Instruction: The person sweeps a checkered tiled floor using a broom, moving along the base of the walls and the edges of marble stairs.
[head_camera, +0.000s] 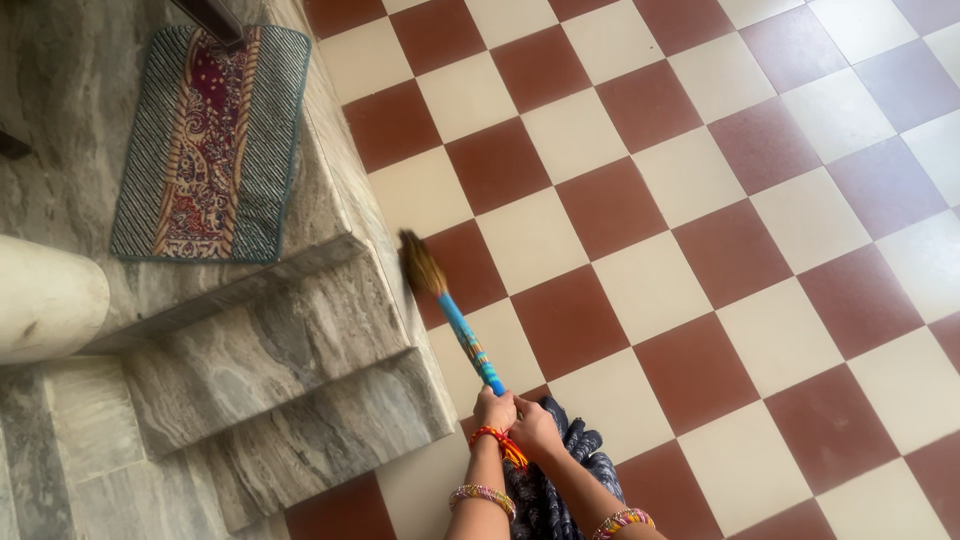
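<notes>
A short broom with a blue patterned handle and brown bristles reaches from my hands up to the foot of the stone steps. Its bristles touch the floor beside the lowest step's edge. My left hand grips the end of the handle. My right hand is closed just beside it, on the same handle end. Both wrists carry coloured bangles and a red thread. Dark patterned cloth hangs below my arms.
Grey marble steps rise at the left, with a striped, patterned mat on the top landing. A pale round column stands at the far left. The red and cream checkered tile floor fills the right.
</notes>
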